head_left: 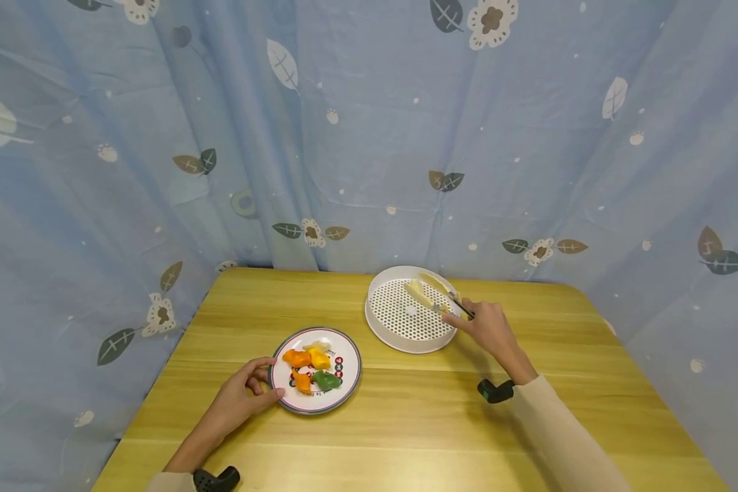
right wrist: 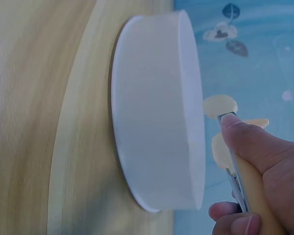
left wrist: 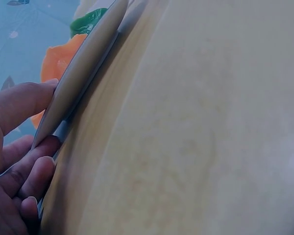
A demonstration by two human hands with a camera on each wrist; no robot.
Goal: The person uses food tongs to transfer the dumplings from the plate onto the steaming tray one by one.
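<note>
My left hand (head_left: 236, 403) grips the near-left rim of a white plate (head_left: 352, 365) with a dark edge. In the left wrist view the thumb lies on the rim and fingers curl beneath it. The plate bears orange, yellow, green (head_left: 327, 380) and pale dumpling-shaped pieces. My right hand (head_left: 488, 331) holds tongs (head_left: 438, 284) with cream tips, thumb on one arm and fingers curled round the other. The tips hang spread over a white round steamer basket (head_left: 406, 343) with a perforated bottom. A pale lump (head_left: 415, 285) shows at one tip; I cannot tell whether the tongs hold it.
Both things stand on a wooden table (head_left: 418, 430), the steamer basket behind and to the right of the plate. A blue patterned curtain (head_left: 381, 150) hangs along the back and sides of the table. Each wrist wears a black camera mount (head_left: 495, 391).
</note>
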